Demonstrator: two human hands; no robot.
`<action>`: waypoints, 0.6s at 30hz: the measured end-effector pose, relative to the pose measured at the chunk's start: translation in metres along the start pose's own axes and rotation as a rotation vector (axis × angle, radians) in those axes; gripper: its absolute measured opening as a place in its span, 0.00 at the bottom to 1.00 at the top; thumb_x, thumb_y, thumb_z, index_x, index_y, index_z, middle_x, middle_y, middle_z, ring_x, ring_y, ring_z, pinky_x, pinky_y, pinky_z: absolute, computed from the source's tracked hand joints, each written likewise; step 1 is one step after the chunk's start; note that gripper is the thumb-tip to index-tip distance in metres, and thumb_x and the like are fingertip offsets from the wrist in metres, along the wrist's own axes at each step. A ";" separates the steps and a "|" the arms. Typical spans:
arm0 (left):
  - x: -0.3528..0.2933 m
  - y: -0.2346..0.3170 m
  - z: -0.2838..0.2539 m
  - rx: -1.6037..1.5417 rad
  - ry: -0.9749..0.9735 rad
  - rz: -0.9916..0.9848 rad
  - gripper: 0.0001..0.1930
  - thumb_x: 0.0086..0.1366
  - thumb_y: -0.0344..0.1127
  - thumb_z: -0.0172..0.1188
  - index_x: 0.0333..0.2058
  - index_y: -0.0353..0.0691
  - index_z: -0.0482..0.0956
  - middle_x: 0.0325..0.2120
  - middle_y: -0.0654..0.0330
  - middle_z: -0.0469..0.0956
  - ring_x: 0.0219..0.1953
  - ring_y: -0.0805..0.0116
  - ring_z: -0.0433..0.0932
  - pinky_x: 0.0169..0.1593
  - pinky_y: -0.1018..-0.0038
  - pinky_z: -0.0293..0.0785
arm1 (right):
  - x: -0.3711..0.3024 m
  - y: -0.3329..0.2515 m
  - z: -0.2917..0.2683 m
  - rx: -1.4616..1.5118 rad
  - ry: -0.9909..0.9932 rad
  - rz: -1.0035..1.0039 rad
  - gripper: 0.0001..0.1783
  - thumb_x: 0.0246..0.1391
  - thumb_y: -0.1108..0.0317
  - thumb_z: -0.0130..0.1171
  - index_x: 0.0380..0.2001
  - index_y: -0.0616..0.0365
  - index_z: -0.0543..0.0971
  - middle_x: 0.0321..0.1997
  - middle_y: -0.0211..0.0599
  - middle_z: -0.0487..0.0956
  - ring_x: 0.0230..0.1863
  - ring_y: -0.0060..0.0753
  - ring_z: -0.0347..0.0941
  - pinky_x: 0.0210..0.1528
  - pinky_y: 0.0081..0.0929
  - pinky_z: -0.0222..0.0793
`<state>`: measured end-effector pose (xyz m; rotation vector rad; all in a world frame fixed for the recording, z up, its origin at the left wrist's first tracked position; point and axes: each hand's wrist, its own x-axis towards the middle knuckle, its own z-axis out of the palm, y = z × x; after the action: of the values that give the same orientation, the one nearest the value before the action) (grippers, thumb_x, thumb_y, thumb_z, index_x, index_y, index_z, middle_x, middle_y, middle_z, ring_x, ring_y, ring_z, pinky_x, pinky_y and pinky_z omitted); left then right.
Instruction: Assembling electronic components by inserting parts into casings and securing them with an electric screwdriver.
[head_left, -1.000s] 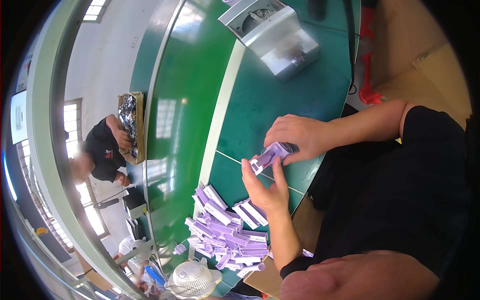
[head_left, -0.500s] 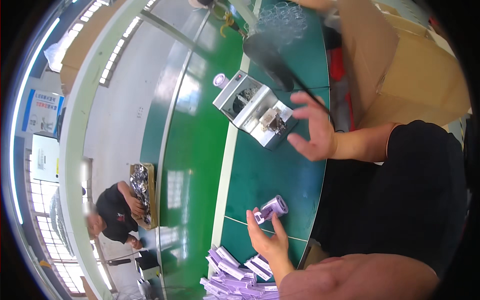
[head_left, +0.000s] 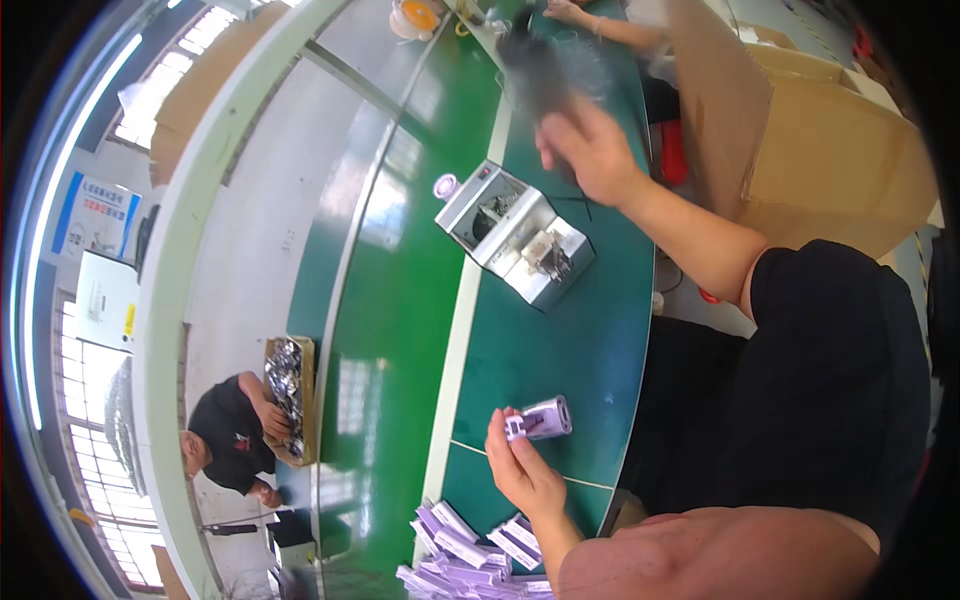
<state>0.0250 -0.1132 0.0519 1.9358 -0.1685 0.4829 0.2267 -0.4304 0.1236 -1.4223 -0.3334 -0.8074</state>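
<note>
My left hand pinches the white end of a pale purple plastic housing between thumb and fingers, above the green bench. The housing is rounded, and its open end points away from my hand. My right hand is raised over the far part of the bench beside a dark, elongated tool, badly smeared by motion. Whether its fingers close round that tool cannot be made out. Below that hand stands a small grey metal screw feeder with small metal parts in its opening.
A pile of purple plastic pieces lies at the bench's near end. Behind the feeder stands a round purple part. Large cardboard boxes are at the right. Across the green strip, another person reaches into a box of metal parts.
My right hand has moved up and away, from beside the feeder to the dark tool. My left hand has turned the purple housing slightly. Another person's arm has come in at the top.
</note>
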 end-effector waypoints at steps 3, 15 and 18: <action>0.006 0.002 0.002 -0.075 -0.034 -0.048 0.19 0.78 0.31 0.50 0.62 0.27 0.73 0.52 0.46 0.80 0.52 0.59 0.80 0.59 0.67 0.74 | 0.011 -0.041 0.000 0.252 -0.063 -0.045 0.20 0.74 0.50 0.53 0.51 0.57 0.74 0.35 0.28 0.77 0.30 0.17 0.72 0.33 0.19 0.71; 0.009 0.005 0.002 -0.258 -0.077 -0.180 0.21 0.79 0.31 0.50 0.65 0.25 0.69 0.56 0.45 0.78 0.55 0.62 0.78 0.62 0.67 0.71 | -0.014 -0.049 0.041 0.500 -0.335 -0.144 0.31 0.70 0.43 0.57 0.57 0.60 0.70 0.36 0.31 0.77 0.33 0.19 0.71 0.36 0.20 0.71; 0.005 0.002 0.001 -0.278 -0.059 -0.177 0.22 0.77 0.29 0.53 0.65 0.27 0.69 0.56 0.46 0.78 0.56 0.62 0.78 0.61 0.66 0.73 | -0.022 -0.047 0.045 0.516 -0.390 -0.145 0.30 0.70 0.44 0.58 0.57 0.61 0.70 0.36 0.32 0.77 0.33 0.19 0.71 0.36 0.21 0.71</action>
<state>0.0296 -0.1144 0.0553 1.6749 -0.0954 0.2688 0.1916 -0.3786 0.1511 -1.0637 -0.8865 -0.5009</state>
